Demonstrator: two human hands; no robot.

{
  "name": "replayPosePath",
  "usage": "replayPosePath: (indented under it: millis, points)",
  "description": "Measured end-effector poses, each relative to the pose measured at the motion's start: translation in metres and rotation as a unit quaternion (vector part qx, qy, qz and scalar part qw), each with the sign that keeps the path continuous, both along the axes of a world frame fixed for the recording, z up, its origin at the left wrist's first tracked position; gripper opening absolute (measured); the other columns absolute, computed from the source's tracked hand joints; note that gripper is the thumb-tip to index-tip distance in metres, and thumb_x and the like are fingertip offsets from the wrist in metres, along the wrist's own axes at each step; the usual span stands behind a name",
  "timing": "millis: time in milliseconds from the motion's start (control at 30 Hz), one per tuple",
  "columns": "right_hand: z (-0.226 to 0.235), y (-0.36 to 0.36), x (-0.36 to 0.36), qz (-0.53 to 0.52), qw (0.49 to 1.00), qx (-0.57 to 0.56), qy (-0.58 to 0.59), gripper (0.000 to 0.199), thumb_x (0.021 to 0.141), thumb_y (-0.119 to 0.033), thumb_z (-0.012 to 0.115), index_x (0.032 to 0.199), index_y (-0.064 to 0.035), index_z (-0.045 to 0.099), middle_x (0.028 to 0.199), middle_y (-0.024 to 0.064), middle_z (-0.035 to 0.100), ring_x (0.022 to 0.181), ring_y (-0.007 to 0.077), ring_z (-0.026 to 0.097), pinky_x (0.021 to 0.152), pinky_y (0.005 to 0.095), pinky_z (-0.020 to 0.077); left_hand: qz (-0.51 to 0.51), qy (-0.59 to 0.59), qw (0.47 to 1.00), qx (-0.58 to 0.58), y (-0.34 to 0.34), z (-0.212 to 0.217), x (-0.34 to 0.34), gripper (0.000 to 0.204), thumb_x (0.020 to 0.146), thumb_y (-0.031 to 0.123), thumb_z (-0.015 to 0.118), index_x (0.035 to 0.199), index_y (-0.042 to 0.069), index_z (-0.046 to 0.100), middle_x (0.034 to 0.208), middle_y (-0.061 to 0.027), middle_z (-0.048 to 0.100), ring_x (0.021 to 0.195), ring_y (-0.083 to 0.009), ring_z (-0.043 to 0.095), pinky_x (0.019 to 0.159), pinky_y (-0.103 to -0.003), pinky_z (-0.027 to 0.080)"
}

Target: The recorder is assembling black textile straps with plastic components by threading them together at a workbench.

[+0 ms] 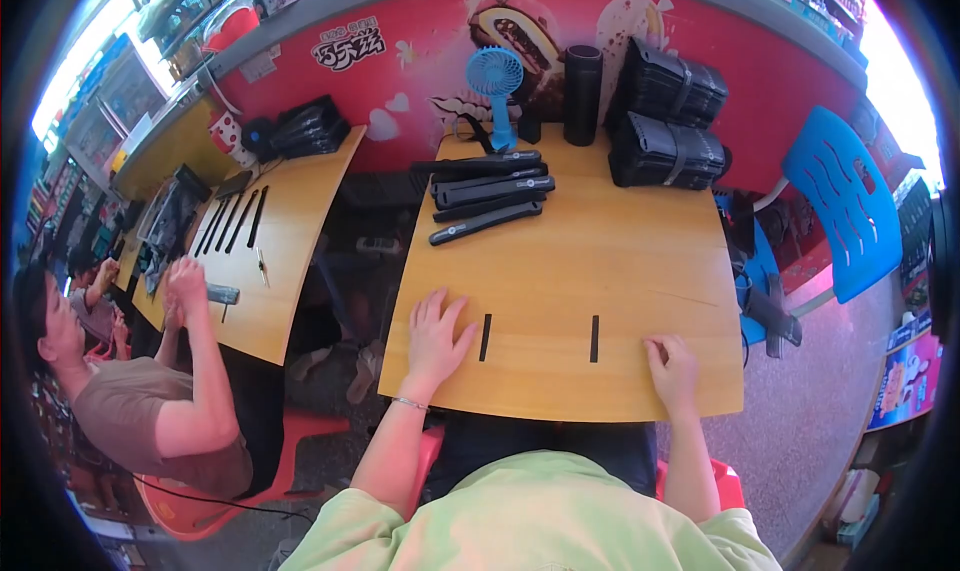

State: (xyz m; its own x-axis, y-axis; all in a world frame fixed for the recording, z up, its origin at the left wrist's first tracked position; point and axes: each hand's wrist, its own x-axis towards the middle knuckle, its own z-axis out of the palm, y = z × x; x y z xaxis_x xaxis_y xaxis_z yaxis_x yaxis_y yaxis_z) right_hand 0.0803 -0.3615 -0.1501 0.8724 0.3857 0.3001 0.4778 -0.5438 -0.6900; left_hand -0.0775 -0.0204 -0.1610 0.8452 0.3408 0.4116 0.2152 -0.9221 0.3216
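Both hands, left [435, 338] and right [673, 371], lie empty on the table [560, 271]; black strips [486, 337] between.

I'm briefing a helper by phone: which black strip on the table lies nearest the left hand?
On the wooden table, look near the front edge. Two short black strips lie there; take the left strip, just right of the left hand. The right strip lies nearer the right hand.

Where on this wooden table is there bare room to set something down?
The wooden table is bare in the middle, between the long black flat tools, the two black slits and the right edge. The far edge is crowded: blue fan, black cylinder, black bundles.
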Motion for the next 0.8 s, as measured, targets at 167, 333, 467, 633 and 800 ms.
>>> replayPosePath:
  millis: [167, 333, 467, 633, 800]
  points:
    - [0.001, 0.002, 0.0, 0.002, 1.0, 0.002, -0.007, 0.007, 0.083, -0.007, 0.064, 0.085, -0.0004, 0.065, 0.078, 0.0113, 0.06, 0.062, 0.0205, 0.056, 0.058, 0.0308, 0.0444, 0.0, -0.003, 1.0, -0.002, 0.0, 0.002, 0.0, 0.042, 0.083, 0.029, 0.063, 0.119, 0.01, 0.057, 0.129, -0.0192, 0.046, 0.122, -0.0372, 0.041, 0.105, -0.05, 0.029]
    - [-0.002, 0.001, 0.002, 0.001, 1.0, 0.015, 0.003, 0.007, 0.083, -0.007, 0.064, 0.086, -0.0003, 0.065, 0.077, 0.0112, 0.06, 0.062, 0.0205, 0.056, 0.058, 0.0304, 0.0442, -0.001, -0.025, 0.999, -0.029, 0.008, 0.004, 0.006, 0.038, 0.08, 0.024, 0.067, 0.113, 0.007, 0.06, 0.123, -0.0173, 0.051, 0.117, -0.0345, 0.046, 0.101, -0.046, 0.033]
    - [0.0, -0.001, 0.004, -0.009, 1.0, 0.007, 0.013, 0.007, 0.083, -0.006, 0.064, 0.086, -0.0002, 0.065, 0.077, 0.0112, 0.06, 0.063, 0.0208, 0.057, 0.058, 0.0304, 0.0444, -0.03, -0.007, 0.98, -0.199, 0.029, 0.032, 0.047, 0.031, 0.078, 0.018, 0.069, 0.105, 0.005, 0.061, 0.114, -0.0132, 0.056, 0.108, -0.0301, 0.051, 0.093, -0.04, 0.039]
    - [0.004, -0.002, 0.006, -0.005, 1.0, -0.02, -0.012, 0.007, 0.081, -0.009, 0.066, 0.082, -0.0029, 0.065, 0.075, 0.0114, 0.061, 0.063, 0.0257, 0.06, 0.057, 0.0347, 0.0468, -0.129, -0.081, 0.988, -0.014, 0.036, 0.066, 0.14, 0.037, 0.077, 0.02, 0.07, 0.109, 0.005, 0.059, 0.114, -0.0118, 0.055, 0.109, -0.0298, 0.051, 0.094, -0.04, 0.039]
    - [0.011, 0.001, 0.005, -0.016, 1.0, -0.02, 0.01, 0.006, 0.079, -0.009, 0.066, 0.081, -0.0038, 0.065, 0.073, 0.0105, 0.061, 0.062, 0.0256, 0.06, 0.056, 0.035, 0.0463, -0.093, -0.049, 0.991, 0.082, 0.056, 0.046, 0.202, 0.061, 0.073, 0.032, 0.073, 0.124, 0.007, 0.051, 0.118, -0.0117, 0.052, 0.115, -0.0302, 0.046, 0.1, -0.043, 0.033]
